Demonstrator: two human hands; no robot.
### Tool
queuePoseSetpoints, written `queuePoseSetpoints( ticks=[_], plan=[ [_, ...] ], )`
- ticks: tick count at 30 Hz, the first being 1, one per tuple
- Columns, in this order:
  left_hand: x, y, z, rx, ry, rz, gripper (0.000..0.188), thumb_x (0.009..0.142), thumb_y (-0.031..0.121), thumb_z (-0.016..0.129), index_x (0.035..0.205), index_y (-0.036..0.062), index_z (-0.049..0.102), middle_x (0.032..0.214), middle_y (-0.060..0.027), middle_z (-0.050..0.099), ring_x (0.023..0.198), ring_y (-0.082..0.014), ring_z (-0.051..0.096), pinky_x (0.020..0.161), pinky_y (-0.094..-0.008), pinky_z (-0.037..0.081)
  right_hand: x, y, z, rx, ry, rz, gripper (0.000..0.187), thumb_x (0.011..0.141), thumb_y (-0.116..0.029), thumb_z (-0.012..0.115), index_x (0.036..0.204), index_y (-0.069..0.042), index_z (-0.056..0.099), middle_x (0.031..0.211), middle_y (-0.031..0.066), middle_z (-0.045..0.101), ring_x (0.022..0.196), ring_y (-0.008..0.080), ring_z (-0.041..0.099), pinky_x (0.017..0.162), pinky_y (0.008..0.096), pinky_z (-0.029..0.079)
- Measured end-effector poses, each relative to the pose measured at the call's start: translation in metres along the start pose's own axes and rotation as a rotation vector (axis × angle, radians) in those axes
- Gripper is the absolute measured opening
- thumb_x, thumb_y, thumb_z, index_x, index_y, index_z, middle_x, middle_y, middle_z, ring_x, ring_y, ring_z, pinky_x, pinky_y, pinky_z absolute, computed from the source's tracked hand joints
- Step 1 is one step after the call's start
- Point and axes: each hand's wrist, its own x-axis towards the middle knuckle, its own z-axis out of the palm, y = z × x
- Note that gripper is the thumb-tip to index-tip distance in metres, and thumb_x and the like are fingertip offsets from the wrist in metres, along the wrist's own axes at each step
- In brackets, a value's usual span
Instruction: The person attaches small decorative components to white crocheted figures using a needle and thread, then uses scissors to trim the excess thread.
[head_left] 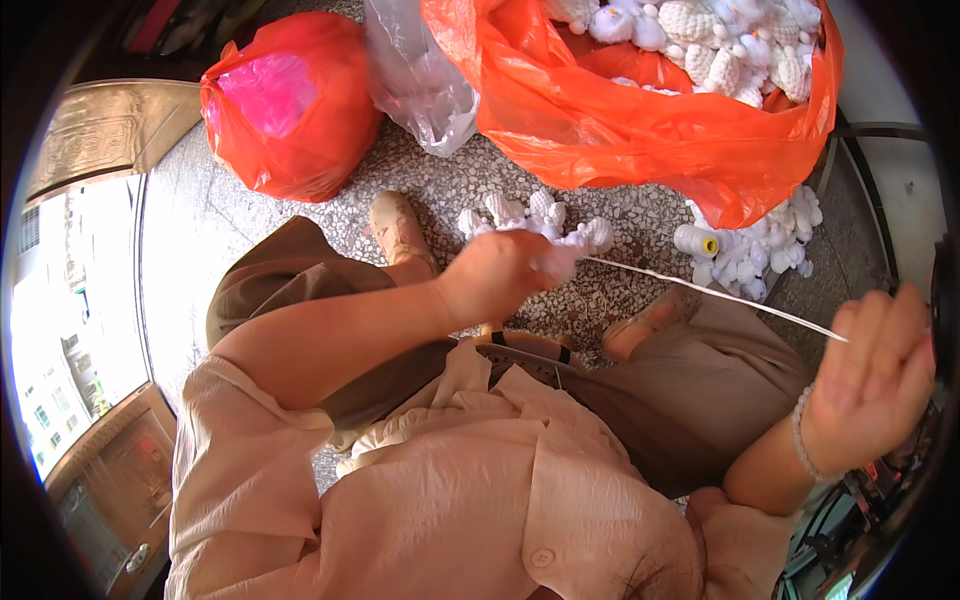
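Over my lap, my left hand [497,272] is closed around a white fluffy piece [562,262], whose exact shape is blurred and partly covered by my fingers. White yarn [715,291] runs from that piece in a tight, nearly straight line toward the right. Its other end disappears into my right hand [872,365], which is raised at the far right with the fingers curled on it. Just beyond my left hand are several small white crocheted pieces [541,208]; whether any of them hang from my grip I cannot tell.
A large orange bag [640,130] holds many white crocheted pieces [700,45]. Left of it stand a clear plastic bag [435,100] and a full orange-pink bag [330,120]. A thread spool [694,241] lies beside a white pile [765,245] on the speckled floor [400,160].
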Motion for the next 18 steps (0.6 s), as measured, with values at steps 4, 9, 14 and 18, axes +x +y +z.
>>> queuePoseSetpoints(
  ticks=[4,9,14,18],
  plan=[
    [0.016,-0.042,0.016,0.097,-0.030,-0.102,0.026,0.075,0.025,0.066,0.085,0.0023,0.060,0.080,-0.0173,0.062,0.076,-0.0336,0.062,0.069,-0.0413,0.049,0.000,-0.020,-0.037,0.005,0.088,-0.262,0.037,0.094,-0.019,0.042,0.059,-0.017,0.032,0.046,-0.0010,0.026,0.042,0.0078,0.025,0.045,0.0221,0.023],
    [0.023,-0.044,0.026,0.256,-0.016,-0.047,0.036,0.073,0.032,0.070,0.090,0.0022,0.060,0.082,-0.0187,0.062,0.082,-0.0342,0.061,0.075,-0.0421,0.047,0.001,-0.003,-0.009,0.063,-0.070,-0.208,0.033,0.096,-0.023,0.039,0.065,-0.011,0.038,0.047,-0.0022,0.027,0.040,0.0076,0.024,0.043,0.0214,0.023],
    [0.029,0.079,-0.059,0.094,-0.492,0.209,0.031,0.079,0.023,0.067,0.102,0.0041,0.059,0.088,-0.0135,0.063,0.083,-0.0279,0.061,0.075,-0.0368,0.047,0.001,0.014,0.003,0.045,-0.092,-0.091,0.027,0.098,-0.033,0.033,0.093,-0.007,0.039,0.048,-0.0014,0.032,0.034,0.0074,0.028,0.032,0.0217,0.026],
    [0.058,0.121,-0.108,-0.282,-0.064,0.326,0.013,0.087,0.016,0.059,0.087,0.0028,0.063,0.077,-0.0062,0.063,0.072,-0.0119,0.058,0.066,-0.0287,0.045,0.003,0.011,-0.004,0.023,-0.223,-0.053,0.025,0.098,-0.033,0.030,0.099,-0.009,0.036,0.049,-0.0013,0.034,0.032,0.0065,0.026,0.032,0.0205,0.025]
  ],
)
